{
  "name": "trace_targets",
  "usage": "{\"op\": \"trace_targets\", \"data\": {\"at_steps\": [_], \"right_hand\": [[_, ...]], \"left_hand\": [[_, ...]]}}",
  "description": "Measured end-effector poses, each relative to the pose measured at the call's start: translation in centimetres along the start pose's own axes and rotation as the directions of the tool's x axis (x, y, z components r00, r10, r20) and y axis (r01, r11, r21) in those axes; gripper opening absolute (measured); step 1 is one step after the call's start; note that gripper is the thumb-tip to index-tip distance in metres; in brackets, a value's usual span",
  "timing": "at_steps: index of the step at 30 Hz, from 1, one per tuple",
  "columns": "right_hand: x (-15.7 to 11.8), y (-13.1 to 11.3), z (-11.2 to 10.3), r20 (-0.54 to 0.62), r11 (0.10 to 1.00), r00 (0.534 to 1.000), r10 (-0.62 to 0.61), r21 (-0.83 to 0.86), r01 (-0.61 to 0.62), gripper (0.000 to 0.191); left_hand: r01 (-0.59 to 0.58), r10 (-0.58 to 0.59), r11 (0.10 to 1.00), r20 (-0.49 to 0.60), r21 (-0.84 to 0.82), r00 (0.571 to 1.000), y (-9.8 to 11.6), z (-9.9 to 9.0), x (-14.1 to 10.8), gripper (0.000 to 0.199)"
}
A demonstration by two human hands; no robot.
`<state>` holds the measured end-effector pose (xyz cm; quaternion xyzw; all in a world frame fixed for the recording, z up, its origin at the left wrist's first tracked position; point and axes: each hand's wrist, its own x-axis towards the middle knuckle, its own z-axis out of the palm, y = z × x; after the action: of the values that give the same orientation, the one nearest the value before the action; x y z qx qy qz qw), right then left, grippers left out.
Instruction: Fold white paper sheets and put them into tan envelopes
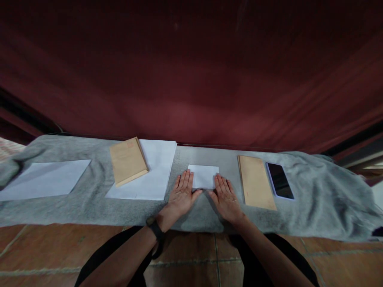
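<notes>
One small white paper (204,175) lies between the left hand (182,194) and the right hand (226,199), fingertips touching its side edges, fingers flat, straight and close together. Left of the fingers, a thick brown packet (127,160) overlaps white sheets (157,171); right of them lie a flat brown packet (257,182) and a phone (280,180).

Left hand (180,197) and right hand (227,201) are covering bits of small white paper (205,177). Left of that paper, brown packet (127,162) is hiding part of white sheets (157,159); its reddish mark (131,145) is blurring, unreadable. Far right of paper, dark object (378,231) is running off-frame, unidentifiable.
</notes>
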<state>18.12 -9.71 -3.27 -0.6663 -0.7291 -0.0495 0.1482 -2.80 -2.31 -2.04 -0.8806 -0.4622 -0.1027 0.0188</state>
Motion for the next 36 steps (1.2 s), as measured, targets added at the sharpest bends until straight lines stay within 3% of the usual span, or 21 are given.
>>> {"op": "trace_targets", "data": {"at_steps": [5,10,13,22,26,30,36], "right_hand": [[0.2,-0.2,-0.5,0.007,0.998,0.999,0.036,0.052,-0.036,0.065],[0.3,-1.4,-1.2,0.068,0.983,0.991,-0.117,0.154,0.105,0.061],[-0.2,-1.8,-1.1,0.070,0.975,0.983,-0.169,0.155,0.157,0.064],[-1.5,-0.6,-0.4,-0.020,0.986,0.992,-0.126,0.104,0.127,0.070],[-1.7,-0.4,-0.6,-0.013,0.987,0.995,-0.100,0.126,0.101,0.068],[-0.6,-0.5,-1.3,0.040,0.985,0.999,-0.030,0.170,0.023,0.061],[2.6,-1.3,-1.9,0.067,0.978,0.997,-0.022,0.211,0.008,0.058]], "left_hand": [[0.028,-0.028,1.000,-0.030,-0.003,0.999,0.4,-0.7,0.2,0.073],[-0.200,0.200,0.978,-0.011,-0.055,0.980,2.2,-1.0,-0.2,0.062],[-0.257,0.258,0.964,0.014,-0.063,0.966,2.8,-0.7,-0.8,0.062],[-0.158,0.155,0.985,-0.060,-0.065,0.986,1.8,-0.3,-1.7,0.069],[-0.078,0.074,0.996,-0.088,-0.045,0.993,1.3,-0.1,-1.8,0.075],[-0.018,0.017,1.000,-0.061,-0.019,0.998,1.2,-0.5,-0.7,0.066],[-0.139,0.140,0.989,0.010,-0.059,0.990,2.7,-0.6,1.9,0.058]]}}
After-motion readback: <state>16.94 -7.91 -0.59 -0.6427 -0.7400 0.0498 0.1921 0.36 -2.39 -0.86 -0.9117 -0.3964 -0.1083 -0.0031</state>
